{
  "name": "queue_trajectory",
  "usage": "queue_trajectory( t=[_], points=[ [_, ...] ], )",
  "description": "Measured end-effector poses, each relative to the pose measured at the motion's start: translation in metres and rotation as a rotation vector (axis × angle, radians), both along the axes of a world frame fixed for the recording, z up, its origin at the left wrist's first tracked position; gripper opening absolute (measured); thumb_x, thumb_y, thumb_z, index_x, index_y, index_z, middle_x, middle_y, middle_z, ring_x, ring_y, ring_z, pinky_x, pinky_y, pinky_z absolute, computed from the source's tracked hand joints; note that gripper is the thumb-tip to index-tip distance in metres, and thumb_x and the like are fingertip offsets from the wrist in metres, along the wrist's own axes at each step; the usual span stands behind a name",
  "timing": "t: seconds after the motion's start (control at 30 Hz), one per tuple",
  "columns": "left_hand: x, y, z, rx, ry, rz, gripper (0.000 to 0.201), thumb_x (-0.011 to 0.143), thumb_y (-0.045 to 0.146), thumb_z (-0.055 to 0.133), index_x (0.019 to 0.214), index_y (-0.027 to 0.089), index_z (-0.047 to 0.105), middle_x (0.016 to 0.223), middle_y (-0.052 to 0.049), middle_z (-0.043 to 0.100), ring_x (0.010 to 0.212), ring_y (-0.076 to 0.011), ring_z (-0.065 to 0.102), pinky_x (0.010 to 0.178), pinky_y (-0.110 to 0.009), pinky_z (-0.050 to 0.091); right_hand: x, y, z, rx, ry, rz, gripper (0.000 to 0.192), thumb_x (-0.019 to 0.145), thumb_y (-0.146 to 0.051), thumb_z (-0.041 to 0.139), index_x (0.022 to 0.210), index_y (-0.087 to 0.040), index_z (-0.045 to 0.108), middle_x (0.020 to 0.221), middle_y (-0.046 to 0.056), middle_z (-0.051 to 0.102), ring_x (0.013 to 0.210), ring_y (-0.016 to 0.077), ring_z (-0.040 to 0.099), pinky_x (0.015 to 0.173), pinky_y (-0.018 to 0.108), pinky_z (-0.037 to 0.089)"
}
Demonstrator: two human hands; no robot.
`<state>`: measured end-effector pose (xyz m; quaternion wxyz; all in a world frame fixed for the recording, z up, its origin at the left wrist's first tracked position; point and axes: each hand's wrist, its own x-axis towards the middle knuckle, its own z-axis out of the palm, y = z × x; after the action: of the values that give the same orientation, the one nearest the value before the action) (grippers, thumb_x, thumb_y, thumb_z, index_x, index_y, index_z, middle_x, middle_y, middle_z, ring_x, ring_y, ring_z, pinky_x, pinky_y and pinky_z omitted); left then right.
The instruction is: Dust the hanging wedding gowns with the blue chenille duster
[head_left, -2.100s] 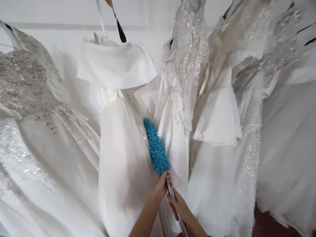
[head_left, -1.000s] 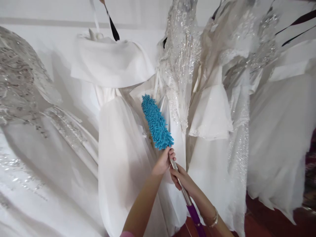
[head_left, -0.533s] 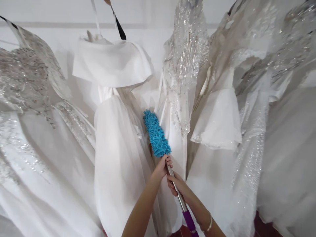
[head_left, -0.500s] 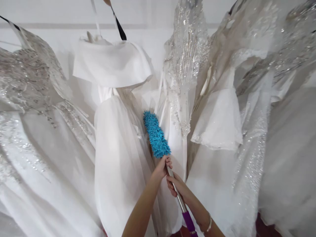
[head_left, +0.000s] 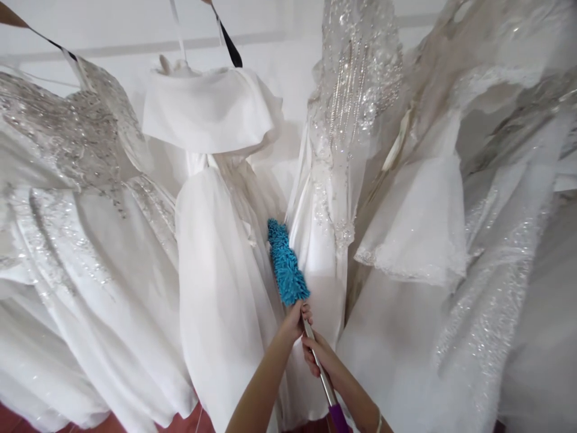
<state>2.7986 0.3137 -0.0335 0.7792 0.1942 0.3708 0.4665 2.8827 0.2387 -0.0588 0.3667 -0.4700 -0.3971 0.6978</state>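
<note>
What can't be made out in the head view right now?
- Duster handle: lower end cut off by the bottom edge.
- Duster head: whether it presses on the plain dress or only lies in the gap.
- Hanger: hook cut off by the top edge.
- Right hand: wrist cut off by the bottom edge.
- Left hand: palm hidden.

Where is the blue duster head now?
The duster head is at centre frame, just above the left hand, between the plain white gown on its left and the beaded gown on its right.
</note>
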Motion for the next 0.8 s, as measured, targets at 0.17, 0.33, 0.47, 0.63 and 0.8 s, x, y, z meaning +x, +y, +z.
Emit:
queue_trajectory(
  t=[0.17,0.33,0.47,0.63,0.8],
  points=[
    [0.006,-0.009,-0.011,-0.082,0.04,0.058,0.053,0.062,0.039,0.086,0.067,0.024,0.035,0.052,0.014,0.028,0.041,-0.0037,0.026,0.047,-0.021,0.03,0.0,-0.01,-0.013,-0.006,-0.039,-0.017,0.039,0.064,-0.058,0.057,0.081,-0.026,0.04,0.038,-0.016,0.043,0.023,0.0056,0.032,0.028,0.018,0.022],
    [0.007,-0.025,-0.007,-0.065,0.055,0.071,0.048,0.064,0.039,0.083,0.068,0.023,0.038,0.052,0.014,0.025,0.041,-0.0035,0.024,0.047,-0.021,0.029,-0.001,-0.027,-0.012,0.114,-0.136,-0.088,0.041,0.068,-0.062,0.055,0.083,-0.026,0.043,0.04,-0.016,0.042,0.023,0.0058,0.031,0.027,0.019,0.022],
    [0.007,-0.035,0.021,0.042,0.02,0.016,0.049,0.063,0.041,0.084,0.07,0.023,0.039,0.054,0.014,0.025,0.043,-0.0035,0.025,0.048,-0.021,0.029,0.004,-0.037,0.014,0.187,-0.16,-0.075,0.04,0.074,-0.063,0.056,0.085,-0.026,0.043,0.041,-0.016,0.041,0.025,0.0062,0.031,0.027,0.019,0.023],
    [0.008,-0.038,0.078,0.231,-0.009,-0.065,0.052,0.064,0.047,0.084,0.066,0.023,0.038,0.055,0.012,0.027,0.045,-0.0041,0.025,0.048,-0.021,0.031,0.009,-0.041,0.066,0.305,-0.141,-0.105,0.034,0.08,-0.057,0.057,0.085,-0.026,0.043,0.042,-0.016,0.04,0.026,0.006,0.029,0.027,0.018,0.022],
    [0.011,-0.032,0.119,0.339,-0.029,-0.168,0.057,0.069,0.054,0.08,0.06,0.024,0.032,0.052,0.011,0.025,0.044,-0.0049,0.024,0.048,-0.021,0.034,0.01,-0.038,0.105,0.338,-0.111,-0.145,0.03,0.08,-0.051,0.058,0.084,-0.026,0.043,0.043,-0.016,0.042,0.027,0.0056,0.031,0.029,0.017,0.022]
  ],
)
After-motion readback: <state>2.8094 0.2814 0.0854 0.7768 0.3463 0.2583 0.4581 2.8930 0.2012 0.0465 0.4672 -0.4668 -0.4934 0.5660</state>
